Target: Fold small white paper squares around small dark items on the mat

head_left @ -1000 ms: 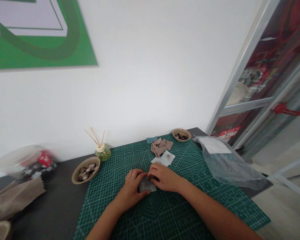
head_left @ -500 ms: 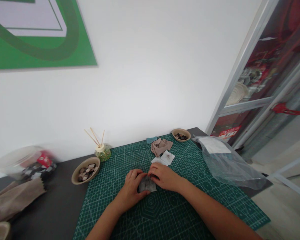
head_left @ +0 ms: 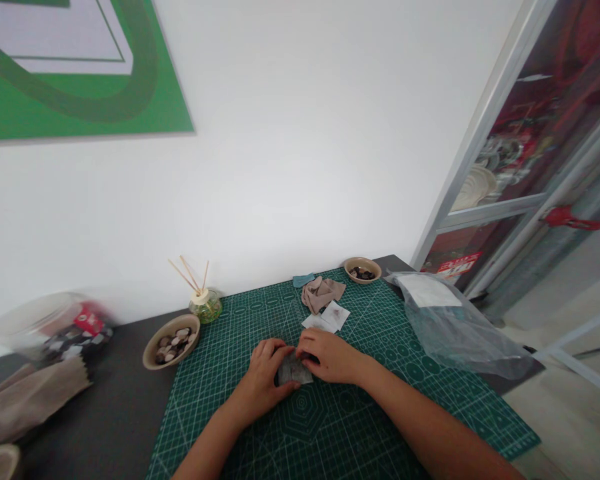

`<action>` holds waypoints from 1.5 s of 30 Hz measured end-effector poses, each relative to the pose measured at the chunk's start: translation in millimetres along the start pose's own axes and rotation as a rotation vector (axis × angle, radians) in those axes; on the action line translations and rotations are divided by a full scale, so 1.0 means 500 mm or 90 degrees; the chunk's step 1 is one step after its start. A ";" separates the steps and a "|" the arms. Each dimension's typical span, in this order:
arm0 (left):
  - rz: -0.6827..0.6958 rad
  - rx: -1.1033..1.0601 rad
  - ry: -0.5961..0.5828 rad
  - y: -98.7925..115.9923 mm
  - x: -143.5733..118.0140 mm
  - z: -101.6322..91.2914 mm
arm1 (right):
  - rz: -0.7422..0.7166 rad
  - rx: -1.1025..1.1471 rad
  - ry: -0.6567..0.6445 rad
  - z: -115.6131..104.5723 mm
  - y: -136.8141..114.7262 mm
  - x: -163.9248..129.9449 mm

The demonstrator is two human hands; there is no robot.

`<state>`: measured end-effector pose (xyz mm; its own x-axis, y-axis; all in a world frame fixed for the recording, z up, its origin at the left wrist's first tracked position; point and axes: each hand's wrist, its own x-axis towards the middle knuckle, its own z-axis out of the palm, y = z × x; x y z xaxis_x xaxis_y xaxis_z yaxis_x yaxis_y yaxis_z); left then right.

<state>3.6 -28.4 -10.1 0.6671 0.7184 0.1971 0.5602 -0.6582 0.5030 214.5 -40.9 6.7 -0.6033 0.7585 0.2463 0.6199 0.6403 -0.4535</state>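
Note:
Both of my hands rest on a small grey fabric piece [head_left: 294, 372] lying on the green cutting mat [head_left: 370, 407]. My left hand [head_left: 261, 380] presses its left side with the fingers curled over the top edge. My right hand [head_left: 330, 357] pinches its upper right edge. Most of the fabric is hidden under the fingers. Just beyond my hands lie white fabric squares [head_left: 330, 316] and a crumpled beige cloth [head_left: 322, 292].
A bowl of pale and dark buttons [head_left: 172, 340] and a reed diffuser [head_left: 205, 303] stand at the left. A small bowl of dark buttons [head_left: 363, 270] sits at the back. A clear plastic bag [head_left: 450, 323] lies right. A plastic jar [head_left: 50, 327] and brown cloth [head_left: 27, 400] are far left.

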 end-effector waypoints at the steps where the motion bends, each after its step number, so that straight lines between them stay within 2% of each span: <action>1: 0.002 0.001 0.003 -0.001 0.000 0.001 | -0.005 0.007 -0.005 0.000 0.000 0.000; 9: -0.006 -0.009 -0.005 0.002 0.002 -0.001 | 0.024 -0.022 0.017 0.005 0.007 0.000; 15: -0.003 -0.004 0.002 0.002 0.000 0.000 | 0.003 0.001 0.002 0.002 0.000 0.000; 21: -0.009 -0.003 -0.008 0.006 0.001 -0.004 | 0.025 -0.022 0.013 0.004 0.005 0.001; 27: -0.012 -0.002 -0.016 0.006 0.002 -0.005 | -0.003 -0.003 -0.003 0.001 0.001 0.000; 45: -0.012 -0.003 -0.016 0.007 0.002 -0.004 | 0.015 -0.031 0.018 0.004 0.006 0.002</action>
<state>5.2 -29.5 -6.3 0.6685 0.7249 0.1662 0.5703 -0.6431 0.5110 215.0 -38.5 3.8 -0.5745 0.7762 0.2597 0.6581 0.6267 -0.4172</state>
